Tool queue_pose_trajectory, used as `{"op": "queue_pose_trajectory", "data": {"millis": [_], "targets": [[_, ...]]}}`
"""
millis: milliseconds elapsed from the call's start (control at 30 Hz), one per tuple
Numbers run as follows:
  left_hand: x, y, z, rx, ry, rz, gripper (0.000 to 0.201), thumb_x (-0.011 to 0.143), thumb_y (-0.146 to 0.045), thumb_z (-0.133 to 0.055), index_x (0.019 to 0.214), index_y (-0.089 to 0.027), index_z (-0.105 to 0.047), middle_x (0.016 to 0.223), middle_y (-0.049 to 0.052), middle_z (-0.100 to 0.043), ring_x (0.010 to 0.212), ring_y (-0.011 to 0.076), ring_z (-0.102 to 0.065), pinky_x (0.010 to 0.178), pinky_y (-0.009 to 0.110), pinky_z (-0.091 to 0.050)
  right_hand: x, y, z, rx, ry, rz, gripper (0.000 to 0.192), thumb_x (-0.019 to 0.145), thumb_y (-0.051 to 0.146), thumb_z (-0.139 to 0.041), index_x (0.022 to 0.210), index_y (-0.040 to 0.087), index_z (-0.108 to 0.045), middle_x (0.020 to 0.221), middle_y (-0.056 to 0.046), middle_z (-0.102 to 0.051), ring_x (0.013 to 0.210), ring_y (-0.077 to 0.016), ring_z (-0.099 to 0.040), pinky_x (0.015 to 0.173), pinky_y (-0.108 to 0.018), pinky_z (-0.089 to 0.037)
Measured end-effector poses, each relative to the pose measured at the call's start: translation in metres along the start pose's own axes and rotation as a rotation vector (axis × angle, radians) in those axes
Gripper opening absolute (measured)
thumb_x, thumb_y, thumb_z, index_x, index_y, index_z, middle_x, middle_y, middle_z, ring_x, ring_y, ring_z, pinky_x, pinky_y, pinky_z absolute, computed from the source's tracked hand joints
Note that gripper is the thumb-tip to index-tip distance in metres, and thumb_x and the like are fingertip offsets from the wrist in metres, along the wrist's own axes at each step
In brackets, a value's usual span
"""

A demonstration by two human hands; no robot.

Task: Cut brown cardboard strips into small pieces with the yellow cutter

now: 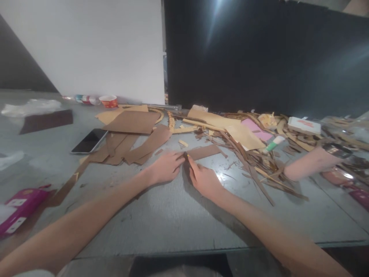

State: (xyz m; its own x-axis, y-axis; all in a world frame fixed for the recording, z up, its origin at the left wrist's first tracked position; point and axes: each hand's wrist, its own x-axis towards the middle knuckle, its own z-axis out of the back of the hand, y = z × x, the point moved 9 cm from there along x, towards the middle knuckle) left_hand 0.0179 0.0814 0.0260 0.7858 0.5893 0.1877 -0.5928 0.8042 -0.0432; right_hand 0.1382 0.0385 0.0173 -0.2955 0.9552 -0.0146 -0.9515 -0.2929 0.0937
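Note:
Near the middle of the table, my left hand [165, 168] and my right hand [205, 180] meet at their fingertips. A brown leather-like strip [206, 152] runs from between them to the right. Closed and curled, the left fingers are at the strip's near end. My right index finger reaches forward to the same end, with the other fingers folded in. A small dark bit shows between the fingertips, partly hidden by them. Left of the hands lie flat brown sheets [152, 144], overlapping each other.
A phone [90, 141] and a magenta packet [23, 207] lie on the left. Brown offcuts [245, 157] are heaped at right, around a green-and-white tube [274, 143] and a pinkish tumbler [313, 163]. A red paper cup [108, 101] stands at the back, before white and black panels.

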Motion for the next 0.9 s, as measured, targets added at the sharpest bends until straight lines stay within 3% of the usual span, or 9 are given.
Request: {"op": "queue_pose_trajectory", "data": {"millis": [233,433,900], "targets": [[0.003,-0.006,0.001,0.039,0.032,-0.006,0.048,0.099,-0.019,-0.051,0.147,-0.015,-0.06,0.159,0.019,-0.059,0.148,0.032,-0.056,0.122,0.047,-0.045,0.003,-0.002,-0.001,-0.013,0.01,0.007,0.063,0.117,0.033,-0.031,0.178,0.019,-0.025,0.115,-0.015,-0.08,0.093,-0.0271,-0.079,0.08,-0.035,-0.054],[0.004,-0.006,-0.001,0.029,0.033,0.015,0.049,0.1,-0.018,-0.051,0.148,-0.018,-0.058,0.159,0.018,-0.058,0.147,0.0324,-0.056,0.119,0.047,-0.048,0.006,-0.006,0.001,-0.003,-0.002,-0.005,0.064,0.115,0.032,-0.034,0.177,0.017,-0.03,0.105,-0.014,-0.083,0.09,-0.0281,-0.079,0.083,-0.036,-0.054],[0.011,-0.01,-0.008,0.07,0.088,0.028,0.054,0.092,-0.012,-0.054,0.146,-0.013,-0.058,0.15,0.02,-0.061,0.139,0.0347,-0.058,0.114,0.048,-0.05,0.007,-0.005,0.018,0.012,-0.03,-0.011,0.064,0.11,0.031,-0.041,0.172,0.017,-0.041,0.098,-0.014,-0.083,0.086,-0.0277,-0.077,0.08,-0.035,-0.05]]}}
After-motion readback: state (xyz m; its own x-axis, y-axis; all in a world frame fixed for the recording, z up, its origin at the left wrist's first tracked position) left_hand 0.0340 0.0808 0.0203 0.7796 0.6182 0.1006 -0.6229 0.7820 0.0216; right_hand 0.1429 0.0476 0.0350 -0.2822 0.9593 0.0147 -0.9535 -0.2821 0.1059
